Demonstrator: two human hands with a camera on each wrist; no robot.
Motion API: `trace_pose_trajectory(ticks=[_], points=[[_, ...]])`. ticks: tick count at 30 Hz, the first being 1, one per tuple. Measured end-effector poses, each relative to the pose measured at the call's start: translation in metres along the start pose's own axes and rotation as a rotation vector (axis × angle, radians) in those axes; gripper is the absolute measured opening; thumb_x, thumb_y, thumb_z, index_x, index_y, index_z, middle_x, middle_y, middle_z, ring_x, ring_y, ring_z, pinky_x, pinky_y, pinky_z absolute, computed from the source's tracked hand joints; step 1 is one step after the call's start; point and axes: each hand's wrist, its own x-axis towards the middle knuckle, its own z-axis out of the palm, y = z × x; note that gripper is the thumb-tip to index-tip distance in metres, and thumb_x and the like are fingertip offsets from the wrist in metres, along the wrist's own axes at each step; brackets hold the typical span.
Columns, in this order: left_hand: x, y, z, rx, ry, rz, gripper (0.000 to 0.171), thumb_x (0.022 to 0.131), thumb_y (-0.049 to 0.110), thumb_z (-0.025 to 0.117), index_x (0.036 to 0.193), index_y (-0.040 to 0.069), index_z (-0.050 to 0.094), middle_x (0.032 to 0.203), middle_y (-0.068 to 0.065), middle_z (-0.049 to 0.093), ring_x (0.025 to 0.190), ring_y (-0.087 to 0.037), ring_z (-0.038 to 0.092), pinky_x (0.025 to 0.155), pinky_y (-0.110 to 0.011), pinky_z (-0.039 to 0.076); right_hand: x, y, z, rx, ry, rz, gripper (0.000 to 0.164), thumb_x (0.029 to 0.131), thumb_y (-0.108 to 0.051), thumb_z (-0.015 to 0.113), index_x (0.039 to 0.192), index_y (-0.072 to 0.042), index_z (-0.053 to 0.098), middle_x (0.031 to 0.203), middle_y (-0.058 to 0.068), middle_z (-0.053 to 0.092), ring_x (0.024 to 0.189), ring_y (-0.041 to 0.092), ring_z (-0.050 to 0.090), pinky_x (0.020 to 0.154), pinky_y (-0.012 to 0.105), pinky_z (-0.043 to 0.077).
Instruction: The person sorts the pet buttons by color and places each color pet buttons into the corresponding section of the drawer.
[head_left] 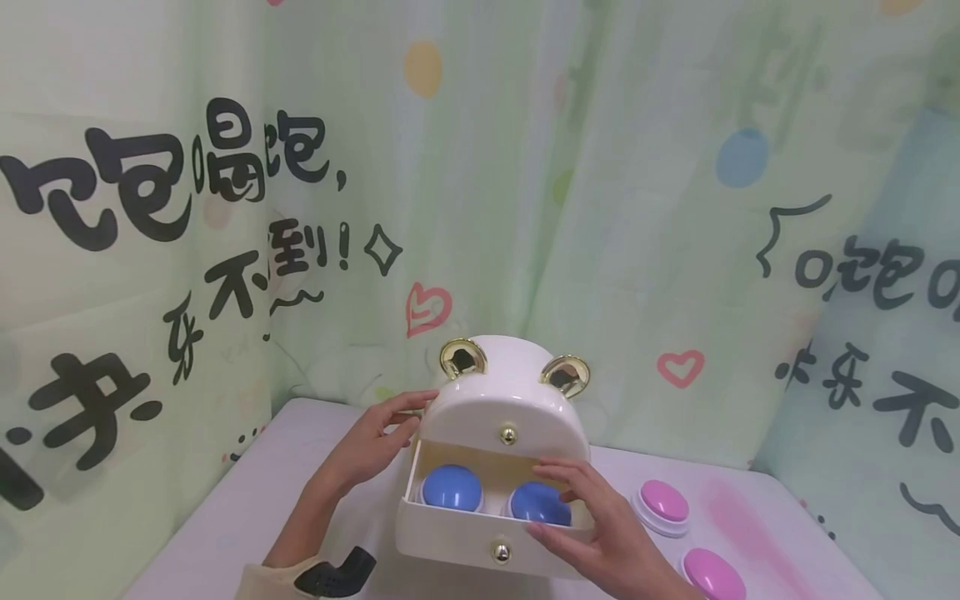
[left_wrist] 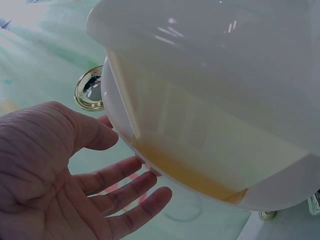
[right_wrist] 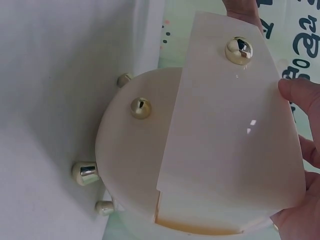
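Observation:
A glossy white rounded box (head_left: 517, 408) with gold-rimmed ears (head_left: 462, 358) stands on the table. Its lower drawer (head_left: 450, 529) is pulled out, and two round jars with blue lids (head_left: 452, 487) sit inside. My left hand (head_left: 371, 446) is at the box's left side; its palm and loosely spread fingers show in the left wrist view. My right hand (head_left: 611, 533) reaches over the drawer's right end. Its thumb (right_wrist: 300, 95) touches the drawer front's rim, while its fingers extend above the right blue lid. Whether they touch that lid I cannot tell.
Two pink-lidded jars (head_left: 663, 504) stand on the white table (head_left: 315, 425) to the right of the box. A black piece (head_left: 341, 573) is by my left sleeve. Gold knobs (head_left: 508, 435) stick out from the drawer fronts. A printed curtain (head_left: 480, 208) hangs behind the table.

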Motion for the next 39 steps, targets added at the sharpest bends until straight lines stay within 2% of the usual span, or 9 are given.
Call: trace_pose_trajectory(ticks=[7,11,15,22,28,31,36,39], points=[[-0.001,0.001,-0.001,-0.018,-0.007,0.013,0.039,0.099,0.015,0.053,0.137,0.02,0.052,0.131,-0.008,0.057,0.12,-0.034,0.052,0.087,-0.043,0.053,-0.001,-0.002,-0.001,-0.003,0.005,0.011,0.056,0.08,-0.024,0.078,0.13,-0.019,0.053,0.129,0.006,0.055,0.11,0.016,0.054,0.079,0.028,0.055],[-0.002,0.002,-0.001,-0.025,-0.009,0.015,0.039,0.099,0.016,0.052,0.137,0.02,0.052,0.13,-0.008,0.057,0.12,-0.034,0.052,0.087,-0.043,0.053,-0.001,-0.004,-0.002,-0.019,0.03,-0.015,0.056,0.08,-0.021,0.079,0.129,-0.017,0.054,0.127,0.007,0.056,0.109,0.016,0.055,0.08,0.026,0.054],[-0.001,0.0,-0.001,-0.017,-0.009,0.007,0.039,0.099,0.015,0.052,0.137,0.021,0.053,0.129,-0.008,0.058,0.119,-0.034,0.053,0.087,-0.042,0.053,-0.001,-0.008,-0.004,-0.067,0.075,-0.012,0.056,0.078,-0.02,0.08,0.128,-0.02,0.055,0.125,0.001,0.057,0.109,0.013,0.055,0.083,0.021,0.05],[0.001,-0.001,0.0,-0.004,0.003,-0.016,0.039,0.098,0.015,0.053,0.136,0.025,0.054,0.129,-0.005,0.058,0.118,-0.032,0.054,0.086,-0.042,0.054,-0.004,-0.02,-0.007,-0.106,0.131,0.053,0.055,0.077,-0.021,0.081,0.126,-0.024,0.056,0.124,-0.006,0.058,0.108,0.005,0.053,0.084,0.016,0.047],[0.0,0.0,0.0,0.004,-0.004,-0.001,0.039,0.099,0.016,0.053,0.137,0.022,0.052,0.131,-0.009,0.057,0.118,-0.035,0.054,0.085,-0.044,0.054,-0.008,-0.028,-0.007,-0.116,0.17,0.004,0.057,0.074,-0.016,0.083,0.125,-0.018,0.058,0.126,0.002,0.059,0.11,0.01,0.053,0.084,0.014,0.045],[0.0,0.0,0.0,0.006,0.004,-0.009,0.039,0.099,0.016,0.053,0.137,0.023,0.053,0.131,-0.008,0.057,0.118,-0.034,0.054,0.086,-0.044,0.054,-0.01,-0.029,-0.006,-0.129,0.196,-0.016,0.058,0.072,-0.017,0.084,0.124,-0.017,0.059,0.127,0.001,0.058,0.113,0.009,0.053,0.084,0.013,0.045],[0.001,-0.001,0.0,0.004,0.001,-0.007,0.039,0.099,0.015,0.052,0.137,0.023,0.053,0.131,-0.007,0.057,0.119,-0.034,0.053,0.087,-0.044,0.053,-0.013,-0.029,0.0,-0.157,0.285,-0.153,0.051,0.076,-0.028,0.081,0.119,-0.009,0.062,0.124,0.007,0.06,0.111,0.016,0.057,0.091,0.012,0.044],[0.0,0.0,0.0,-0.002,-0.007,0.002,0.039,0.099,0.016,0.052,0.137,0.022,0.052,0.132,-0.008,0.057,0.12,-0.034,0.053,0.087,-0.044,0.053,-0.015,-0.034,0.005,-0.178,0.325,-0.188,0.049,0.081,-0.038,0.076,0.117,-0.007,0.064,0.122,0.009,0.061,0.11,0.017,0.057,0.096,0.011,0.04]])
